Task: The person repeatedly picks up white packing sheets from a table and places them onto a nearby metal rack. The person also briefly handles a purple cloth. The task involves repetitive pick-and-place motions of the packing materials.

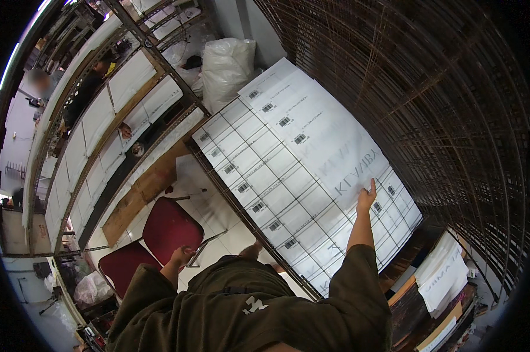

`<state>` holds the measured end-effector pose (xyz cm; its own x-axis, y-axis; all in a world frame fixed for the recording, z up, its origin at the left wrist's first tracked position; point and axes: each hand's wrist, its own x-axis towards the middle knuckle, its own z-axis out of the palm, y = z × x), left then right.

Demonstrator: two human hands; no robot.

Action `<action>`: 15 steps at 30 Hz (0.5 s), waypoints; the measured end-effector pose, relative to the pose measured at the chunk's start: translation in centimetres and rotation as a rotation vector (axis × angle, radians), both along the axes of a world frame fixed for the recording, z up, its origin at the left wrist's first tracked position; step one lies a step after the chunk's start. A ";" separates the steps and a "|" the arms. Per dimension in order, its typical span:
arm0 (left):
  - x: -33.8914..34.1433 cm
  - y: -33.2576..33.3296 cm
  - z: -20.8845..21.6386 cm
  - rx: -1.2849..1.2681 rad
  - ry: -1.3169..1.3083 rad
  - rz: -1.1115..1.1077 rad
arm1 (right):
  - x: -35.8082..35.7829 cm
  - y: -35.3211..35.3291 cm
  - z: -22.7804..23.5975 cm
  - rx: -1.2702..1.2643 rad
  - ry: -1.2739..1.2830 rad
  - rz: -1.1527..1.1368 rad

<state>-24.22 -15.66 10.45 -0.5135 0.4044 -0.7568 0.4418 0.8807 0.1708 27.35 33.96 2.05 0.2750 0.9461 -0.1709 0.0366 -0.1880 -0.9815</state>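
My right hand [366,198] reaches out over a white printed sheet [318,123], near its closer edge. Its index finger points outward and the thumb stands apart; I see nothing gripped in it. The sheet lies on top of a wire-grid rack shelf [250,139]. Through the grid, more white paper with small dark printed blocks shows underneath. My left hand [183,256] hangs low at my side, close to the red chair [170,227]. Its fingers look loosely curled, with nothing visible in them.
Many raised wire-grid shelves [406,82] stand tilted along the right side. A second red chair [128,267] is at lower left. Behind it runs a long metal-framed rack [95,158] with white panels, people beyond. A stuffed white sack [227,67] stands at the back; papers [441,276] hang at lower right.
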 end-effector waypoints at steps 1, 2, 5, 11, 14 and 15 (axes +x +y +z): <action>0.2 0.2 0.3 -0.003 0.004 0.005 | 0.1 0.1 0.0 0.000 -0.024 -0.004; 0.2 0.4 0.5 -0.007 0.008 0.010 | 0.2 0.1 0.0 0.000 -0.049 -0.009; 0.7 0.2 0.3 -0.007 0.024 0.046 | 0.4 0.2 -0.2 0.044 -0.049 -0.012; -1.2 -3.0 -4.7 0.097 -0.028 0.019 | 0.4 -0.1 -1.1 0.098 -0.023 -0.063; -0.4 -0.9 -3.7 0.073 -0.016 -0.023 | 1.2 -0.9 -1.4 0.218 -0.456 -0.097; -0.7 -1.8 -4.3 0.070 -0.002 -0.104 | 0.3 -1.8 -0.7 0.274 -0.488 -0.109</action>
<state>-24.96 -17.43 6.15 -0.4643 0.5077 -0.7257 0.5299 0.8158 0.2318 27.70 32.13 1.36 0.3590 0.8998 0.2479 0.4925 0.0430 -0.8693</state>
